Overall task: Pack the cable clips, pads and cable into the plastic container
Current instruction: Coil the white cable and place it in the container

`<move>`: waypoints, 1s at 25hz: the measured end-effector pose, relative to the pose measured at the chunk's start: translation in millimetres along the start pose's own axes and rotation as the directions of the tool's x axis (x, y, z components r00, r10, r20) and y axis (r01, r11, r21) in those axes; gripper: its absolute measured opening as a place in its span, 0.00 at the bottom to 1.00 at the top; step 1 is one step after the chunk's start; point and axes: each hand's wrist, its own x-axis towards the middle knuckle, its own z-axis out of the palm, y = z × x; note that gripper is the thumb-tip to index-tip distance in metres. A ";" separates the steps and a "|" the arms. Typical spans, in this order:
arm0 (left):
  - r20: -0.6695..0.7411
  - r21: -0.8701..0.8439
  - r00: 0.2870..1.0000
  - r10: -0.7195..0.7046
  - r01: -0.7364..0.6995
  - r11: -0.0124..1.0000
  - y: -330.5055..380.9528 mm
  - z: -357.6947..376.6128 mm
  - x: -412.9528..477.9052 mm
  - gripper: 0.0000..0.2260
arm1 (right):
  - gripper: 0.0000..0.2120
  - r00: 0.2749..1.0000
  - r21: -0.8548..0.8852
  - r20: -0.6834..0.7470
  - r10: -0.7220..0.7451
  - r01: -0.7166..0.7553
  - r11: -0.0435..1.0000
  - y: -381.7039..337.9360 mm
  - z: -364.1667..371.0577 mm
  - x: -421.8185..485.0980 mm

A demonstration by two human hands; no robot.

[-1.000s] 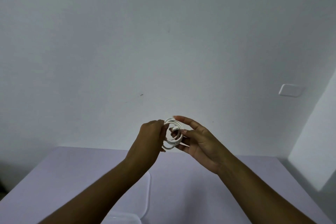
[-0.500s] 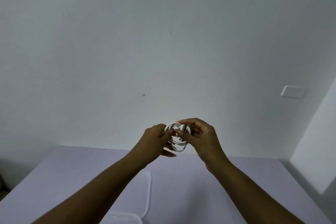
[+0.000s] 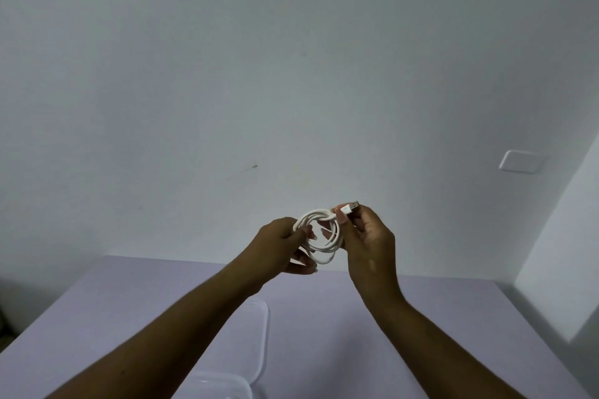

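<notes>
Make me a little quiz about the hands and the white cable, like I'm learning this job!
1. True or false: the white cable lies flat on the purple table.
2. Which hand pinches the plug end of the cable? A) left hand B) right hand
3. Fill in: the cable is wound into a ____.

Key:
1. False. Both hands hold it up in the air above the table.
2. B. The right hand pinches the plug, while the left hand grips the other side of the coil.
3. Coil, or loop.
</notes>
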 end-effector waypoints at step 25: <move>-0.143 -0.486 0.988 -0.053 -0.023 0.874 -4.9 15.6 -4.6 0.09 | 0.05 0.984 0.239 -0.063 0.168 -0.148 0.959 -3.3 4.2 -3.4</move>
